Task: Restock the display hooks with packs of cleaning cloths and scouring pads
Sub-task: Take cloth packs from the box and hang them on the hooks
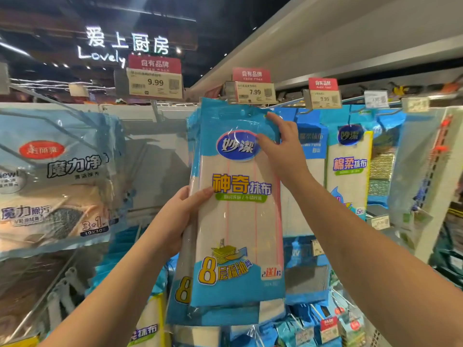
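Our forearms reach up from the bottom edge, and we read the scene from the left. Farthest left hangs a pale pack of cleaning cloths (53,176), untouched. Next comes our left hand (175,221), fingers curled round the left edge of the blue-and-white cloth pack (238,209) about halfway down, thumb across its front. That pack stands upright, long axis vertical, with at least one more like it behind. Its hang hole (242,112) sits near the top edge, just below the 7.99 price tag (251,92), where we judge the hook tip to be, though the tag hides it. Our right hand (283,149) is the higher one and nearer the hole: fingers fairly straight, pressing the pack's upper right corner, thumb on its front near the logo. The hole lies up and to the left of those fingertips, so seating it looks like the right hand's job. Further right hang more cloth packs (349,169) and scouring pads (382,171).
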Motion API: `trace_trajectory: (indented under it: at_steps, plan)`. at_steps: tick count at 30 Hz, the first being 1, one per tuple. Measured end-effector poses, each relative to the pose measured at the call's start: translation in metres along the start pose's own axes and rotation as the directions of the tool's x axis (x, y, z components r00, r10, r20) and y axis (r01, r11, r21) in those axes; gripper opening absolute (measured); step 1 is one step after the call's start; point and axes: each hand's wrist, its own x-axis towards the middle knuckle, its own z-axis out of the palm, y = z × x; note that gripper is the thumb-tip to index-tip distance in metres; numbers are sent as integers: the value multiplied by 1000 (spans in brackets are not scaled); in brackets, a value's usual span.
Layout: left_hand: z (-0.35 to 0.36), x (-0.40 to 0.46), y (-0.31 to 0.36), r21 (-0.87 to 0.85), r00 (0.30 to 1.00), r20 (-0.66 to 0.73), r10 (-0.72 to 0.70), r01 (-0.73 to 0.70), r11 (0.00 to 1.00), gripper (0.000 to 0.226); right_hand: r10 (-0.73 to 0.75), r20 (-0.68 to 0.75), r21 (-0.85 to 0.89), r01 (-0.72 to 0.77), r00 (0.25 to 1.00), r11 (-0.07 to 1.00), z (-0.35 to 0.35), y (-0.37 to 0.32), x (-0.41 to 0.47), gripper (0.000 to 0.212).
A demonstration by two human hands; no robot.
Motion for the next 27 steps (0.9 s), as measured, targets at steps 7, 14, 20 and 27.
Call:
trace_trajectory:
  at_steps: [7,14,20,27]
  plan:
    - [6,3,3,-42,999,23,-25,26,999,62,9,21,-19,-8,1000,1000,-6,-7,16,50]
    - [8,6,4,-67,998,39,-45,48,997,60,53,45,-26,-52,998,998,-10,-6,32,49]
    - [9,3,2,-68,997,48,-59,62,996,53,104,91,-72,-98,990,993,-8,-7,37,50]
    - [11,8,-1,-20,996,-55,-77,76,997,48,157,89,-180,-139,984,974,-5,-3,27,55]
